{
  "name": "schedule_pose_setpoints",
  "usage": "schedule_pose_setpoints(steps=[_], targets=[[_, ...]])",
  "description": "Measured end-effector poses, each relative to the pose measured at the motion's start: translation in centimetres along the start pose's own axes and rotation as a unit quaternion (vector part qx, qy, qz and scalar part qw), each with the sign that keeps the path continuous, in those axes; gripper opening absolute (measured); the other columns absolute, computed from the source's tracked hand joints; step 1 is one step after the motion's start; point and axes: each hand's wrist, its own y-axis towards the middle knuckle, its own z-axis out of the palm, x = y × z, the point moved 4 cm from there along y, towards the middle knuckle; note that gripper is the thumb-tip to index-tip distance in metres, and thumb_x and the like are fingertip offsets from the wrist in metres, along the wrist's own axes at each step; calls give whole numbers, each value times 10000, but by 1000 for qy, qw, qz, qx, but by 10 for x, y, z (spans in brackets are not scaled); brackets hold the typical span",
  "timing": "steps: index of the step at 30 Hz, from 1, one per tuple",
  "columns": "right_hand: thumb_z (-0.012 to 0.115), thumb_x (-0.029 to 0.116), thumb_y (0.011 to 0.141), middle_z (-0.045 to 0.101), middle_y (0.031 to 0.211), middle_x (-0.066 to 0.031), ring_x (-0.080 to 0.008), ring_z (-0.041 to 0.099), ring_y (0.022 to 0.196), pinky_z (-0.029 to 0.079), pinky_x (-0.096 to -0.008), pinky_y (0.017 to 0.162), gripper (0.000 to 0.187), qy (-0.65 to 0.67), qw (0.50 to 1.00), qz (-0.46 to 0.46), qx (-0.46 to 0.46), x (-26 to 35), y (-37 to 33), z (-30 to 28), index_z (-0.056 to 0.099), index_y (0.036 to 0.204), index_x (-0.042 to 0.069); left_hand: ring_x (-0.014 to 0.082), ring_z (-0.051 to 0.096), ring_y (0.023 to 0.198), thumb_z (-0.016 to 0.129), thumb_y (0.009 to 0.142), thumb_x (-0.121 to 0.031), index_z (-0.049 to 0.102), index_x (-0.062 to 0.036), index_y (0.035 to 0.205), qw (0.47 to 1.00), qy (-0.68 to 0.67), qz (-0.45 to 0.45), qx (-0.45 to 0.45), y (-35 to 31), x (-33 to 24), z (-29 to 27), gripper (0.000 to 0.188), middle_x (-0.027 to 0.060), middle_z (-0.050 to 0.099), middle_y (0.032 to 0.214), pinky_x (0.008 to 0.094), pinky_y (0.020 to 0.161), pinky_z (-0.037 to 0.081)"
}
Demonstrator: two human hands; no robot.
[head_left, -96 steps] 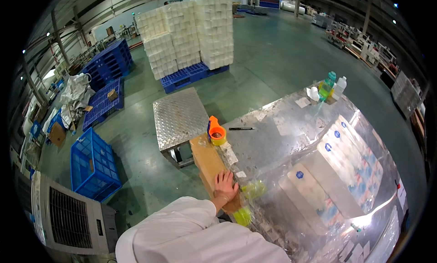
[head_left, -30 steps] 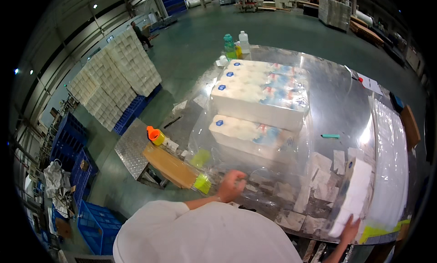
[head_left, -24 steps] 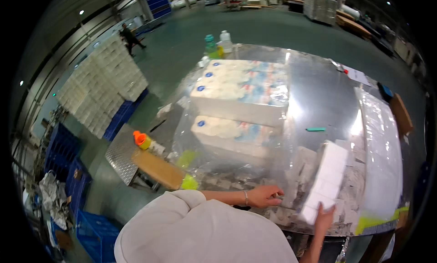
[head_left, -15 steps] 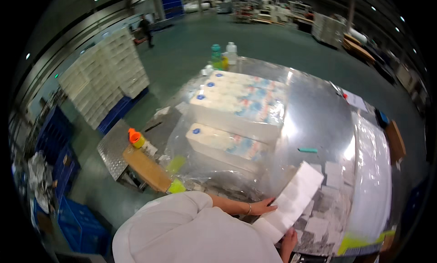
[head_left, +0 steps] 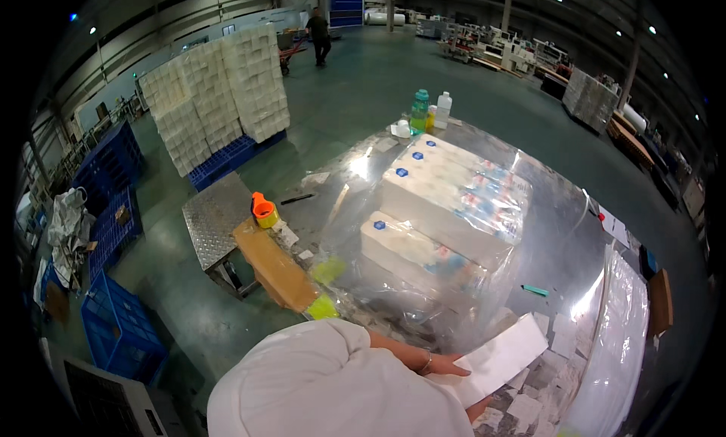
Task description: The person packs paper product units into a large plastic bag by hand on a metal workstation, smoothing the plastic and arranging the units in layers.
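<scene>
Shifted vs. approx. 1 s ago: the white pack [head_left: 505, 354] is away from the film stack [head_left: 609, 346] and now sits across the front of the torso, and the L hand [head_left: 445, 364] has left the bag side to join it. Pos. now: pack slanted over the table's near edge, far end just beside the clear bag [head_left: 423, 305], near end partly hidden by the sleeve [head_left: 302, 376]. Hand status: L hand clamped on the pack's left side, w/ a digit laid over the upper face; R hand [head_left: 479, 408] at the lower side, mostly hidden — its closure can't be told, nor whether the pack is fully clear of the tabletop. Handling (judgement): keep both hands on the pack, L steadying, R supporting from below; the row looks long and soft, so one-hand lifting could let it sag or fold. Press w/ flat palms, not fingertips, to avoid denting the wrap. Turn it slowly, both ends at equal rate — a fast swing may snag the bag film. Keep the underside off the paper scraps [head_left: 524, 410], which could stick or drag. N.B. the teal tool [head_left: 535, 290] lies beyond the pack's far end; keep that end clear of it. Ref. the bagged packs [head_left: 461, 191] for alignment: long sides parallel, blue marks at one end.
</scene>
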Motion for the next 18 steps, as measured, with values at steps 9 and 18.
schedule_pose_setpoints(steps=[9,18], targets=[[378,418,852,431,1202,-146,-245,450,1065,393,-357,883,534,77,992,75,67,11,-41,22,388,1217,28,220,384,1134,677,691,-335,160,-131,1354,997,-8,-54,53,-33,-24,2,865,115,352,1281,349,942,311],[390,422,844,422,1220,-143,-245,442,1078,373,-354,907,548,21,990,138,26,-25,-78,20,378,1227,30,265,280,1220,682,624,-444,61,6,1348,994,96,-37,46,-37,9,-13,1054,167,241,1358,352,992,242]])
